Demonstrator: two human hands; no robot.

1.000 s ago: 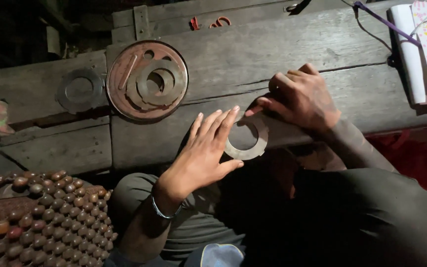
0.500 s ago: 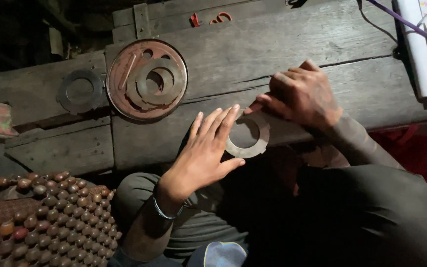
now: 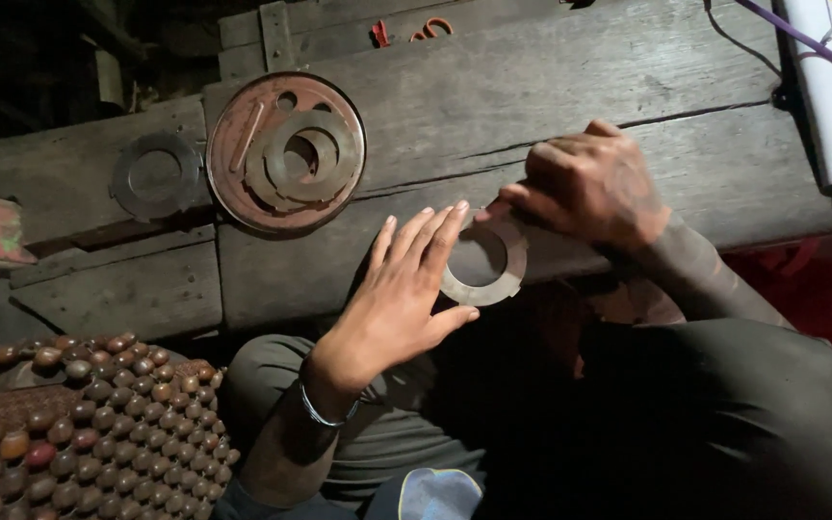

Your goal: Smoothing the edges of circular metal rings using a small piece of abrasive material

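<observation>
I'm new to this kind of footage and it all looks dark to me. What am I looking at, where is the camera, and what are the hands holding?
There is no machine here, just a person working with bare hands. The single camera sits on their head and looks down, so you see their own arms and lap. Both hands hold one flat metal ring at the edge of a worn wooden bench. The left hand lies flat against the ring with fingers straight; the right hand pinches its upper edge. On the bench lie a rusty round plate carrying a few more rings and, left of it, a separate grey ring. A beaded mat sits at lower left.
</observation>
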